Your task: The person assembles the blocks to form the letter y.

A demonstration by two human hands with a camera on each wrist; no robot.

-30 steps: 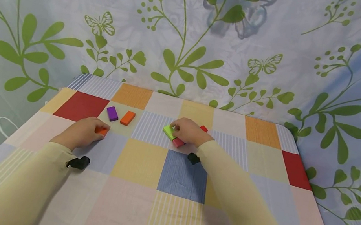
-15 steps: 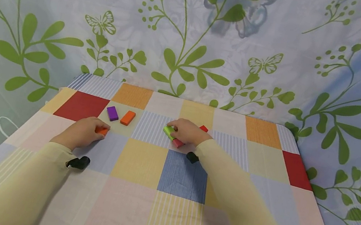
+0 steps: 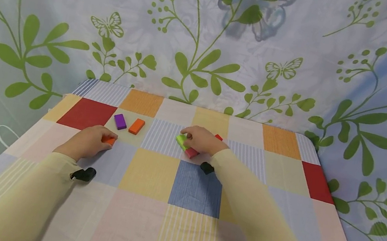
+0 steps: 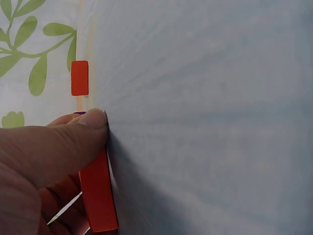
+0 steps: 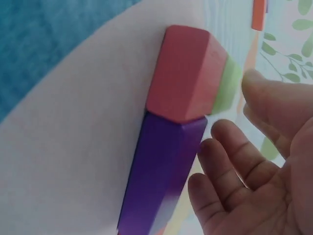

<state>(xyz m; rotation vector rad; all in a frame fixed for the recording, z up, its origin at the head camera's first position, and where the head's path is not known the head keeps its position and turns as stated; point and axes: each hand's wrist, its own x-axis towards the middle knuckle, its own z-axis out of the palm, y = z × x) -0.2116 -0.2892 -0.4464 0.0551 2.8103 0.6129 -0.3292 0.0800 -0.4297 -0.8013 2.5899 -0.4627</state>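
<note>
Green block (image 3: 182,140) lies just beside right-hand fingers (image 3: 191,134).

Head cam looks forward and down over my arms at the table (image 3: 153,175). Wrist cams sit very close at my fingers. Shared: orange block (image 3: 110,140) (image 4: 99,196), pink block (image 3: 192,152) (image 5: 183,81).

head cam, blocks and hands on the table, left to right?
left hand gripping an orange block → purple block → loose orange block → green block at the right hand's fingertips → red block peeking out beyond that hand.
</note>
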